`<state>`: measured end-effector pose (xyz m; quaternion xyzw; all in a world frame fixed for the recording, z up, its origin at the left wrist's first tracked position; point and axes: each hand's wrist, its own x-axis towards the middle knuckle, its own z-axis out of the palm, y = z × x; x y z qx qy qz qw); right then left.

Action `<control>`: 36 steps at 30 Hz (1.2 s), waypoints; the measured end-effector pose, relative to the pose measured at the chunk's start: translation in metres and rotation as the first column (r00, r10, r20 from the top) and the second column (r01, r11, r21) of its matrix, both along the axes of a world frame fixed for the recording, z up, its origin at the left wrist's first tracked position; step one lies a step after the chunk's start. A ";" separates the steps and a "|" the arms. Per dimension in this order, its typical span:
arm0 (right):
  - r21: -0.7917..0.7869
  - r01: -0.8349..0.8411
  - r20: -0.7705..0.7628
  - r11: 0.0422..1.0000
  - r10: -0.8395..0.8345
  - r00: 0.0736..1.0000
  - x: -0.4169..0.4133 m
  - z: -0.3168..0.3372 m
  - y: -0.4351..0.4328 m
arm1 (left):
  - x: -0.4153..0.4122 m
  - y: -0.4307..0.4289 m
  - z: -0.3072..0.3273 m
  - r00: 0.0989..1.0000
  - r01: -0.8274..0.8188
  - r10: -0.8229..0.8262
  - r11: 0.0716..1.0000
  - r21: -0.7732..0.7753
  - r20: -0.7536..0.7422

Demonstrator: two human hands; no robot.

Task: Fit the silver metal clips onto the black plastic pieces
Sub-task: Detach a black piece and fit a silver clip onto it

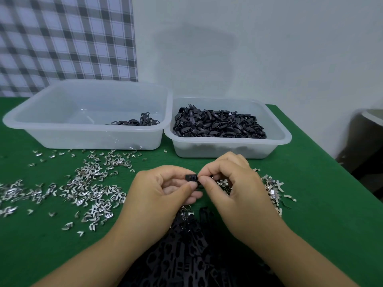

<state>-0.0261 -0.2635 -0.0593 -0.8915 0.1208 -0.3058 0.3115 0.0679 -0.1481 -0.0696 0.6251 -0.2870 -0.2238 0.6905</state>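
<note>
Blk perforated strips (186,255) heaped at 6 o'clock, flat and matte. Silver clips (89,189), shiny bent V-shapes, strewn at 9 on green felt table (310,204). L hand (157,193) thumb + forefinger clamped on small blocky blk piece (191,177), dead ctr. R hand (234,187) fingers curled, tips pinching its R end; clip there, can't tell. Frosted L tub (83,137) at 11, R tub (228,151) at 1.

Curled left hand (163,188) against right hand (233,183)

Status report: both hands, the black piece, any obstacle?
Left hand pinches black piece. Right hand pinches its other end; clip hidden. Loose clips beside, nothing blocking.
</note>
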 end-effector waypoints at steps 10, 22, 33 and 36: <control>0.131 0.076 0.059 0.989 -0.084 0.995 -0.002 0.009 -0.018 | 0.002 0.000 -0.001 0.998 -0.060 0.060 0.998 -0.010 -0.036; -0.188 0.195 -0.287 0.963 -0.244 0.926 0.000 -0.004 -0.050 | 0.006 0.001 -0.004 0.991 -0.124 0.123 0.992 -0.002 -0.057; -0.324 0.039 -0.411 0.945 -0.178 0.894 0.018 0.004 -0.047 | 0.009 0.000 -0.008 0.994 -0.103 0.104 0.995 0.014 -0.033; -0.325 0.018 -0.451 0.945 -0.171 0.876 0.017 0.008 -0.048 | 0.010 0.000 -0.008 0.994 -0.098 0.098 0.995 0.016 -0.038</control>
